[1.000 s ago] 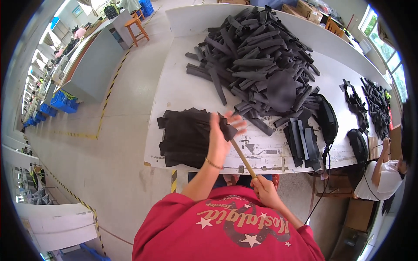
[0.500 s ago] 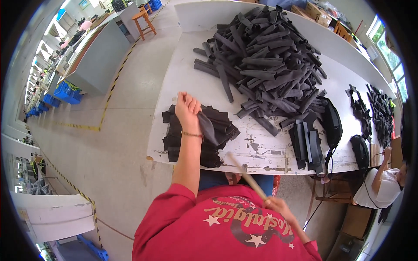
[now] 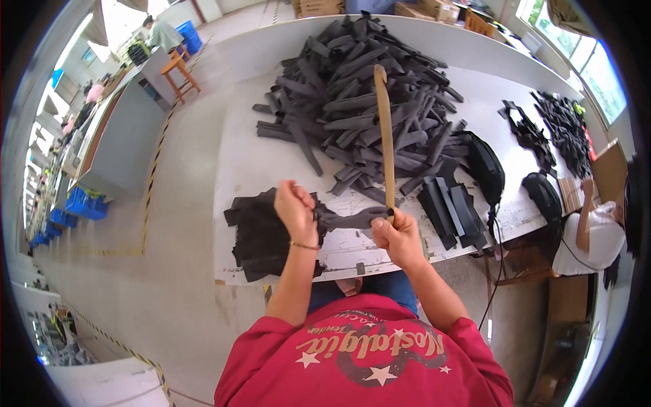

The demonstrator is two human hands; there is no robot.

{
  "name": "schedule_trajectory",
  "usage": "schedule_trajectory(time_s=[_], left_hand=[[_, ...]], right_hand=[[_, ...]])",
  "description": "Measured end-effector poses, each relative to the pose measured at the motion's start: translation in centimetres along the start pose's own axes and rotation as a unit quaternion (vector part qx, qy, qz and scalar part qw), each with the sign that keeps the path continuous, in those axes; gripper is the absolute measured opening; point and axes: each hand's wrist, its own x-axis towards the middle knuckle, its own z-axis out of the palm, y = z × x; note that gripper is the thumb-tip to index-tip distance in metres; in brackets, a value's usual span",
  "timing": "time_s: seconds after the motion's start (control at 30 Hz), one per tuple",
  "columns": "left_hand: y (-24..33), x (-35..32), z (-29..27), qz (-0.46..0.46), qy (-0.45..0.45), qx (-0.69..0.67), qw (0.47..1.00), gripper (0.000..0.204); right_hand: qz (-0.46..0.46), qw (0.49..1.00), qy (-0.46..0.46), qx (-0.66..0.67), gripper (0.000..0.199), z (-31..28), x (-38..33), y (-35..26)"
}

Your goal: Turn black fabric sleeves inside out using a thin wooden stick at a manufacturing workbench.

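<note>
Both forearms are reaching up from the red shirt and bending in toward each other over the near edge of the white surface. The left hand is pinching one end of a dark strip, its grip pressed tight. The right hand is squeezing the strip's other end together with a long wooden stick, which is pointing away. A flat dark stack is lying just left. Farther off, a big pile of strips is sitting.

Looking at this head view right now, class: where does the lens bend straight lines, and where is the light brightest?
Head view: the table edge bows toward the rim, and black corners frame the round picture; glare is brightest at the windows upper right; the stick in the right hand stays sharp.
</note>
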Motion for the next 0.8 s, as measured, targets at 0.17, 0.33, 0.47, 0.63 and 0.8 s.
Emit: schedule_trajectory(time_s=[0.17, 0.33, 0.47, 0.63, 0.8], left_hand=[[-1.8, -6.0, 3.4, 0.042, -0.428, 0.211, 0.878, 0.054], [-4.8, -12.8, 4.7, -0.233, -0.359, 0.233, 0.873, 0.032], [-5.5, -15.8, 4.6, -0.259, -0.412, 0.230, 0.843, 0.034], [-7.4, -15.5, 1.4, -0.121, -0.430, 0.394, 0.803, 0.036], [-4.1, -10.8, 7.4, 0.057, -0.268, 0.226, 0.935, 0.034]], right_hand=[[-0.128, 0.957, 0.126, -0.228, 0.016, -0.8, 1.0, -0.6], [-0.199, 0.900, 0.221, -0.319, 0.017, -2.3, 0.8, -3.3], [-0.266, 0.874, 0.332, -0.236, 0.023, -4.1, 1.2, -6.6], [-0.337, 0.846, 0.327, -0.253, 0.019, -7.1, 1.2, -9.9], [-0.244, 0.907, 0.121, -0.322, 0.022, -5.6, -0.6, -4.7]])
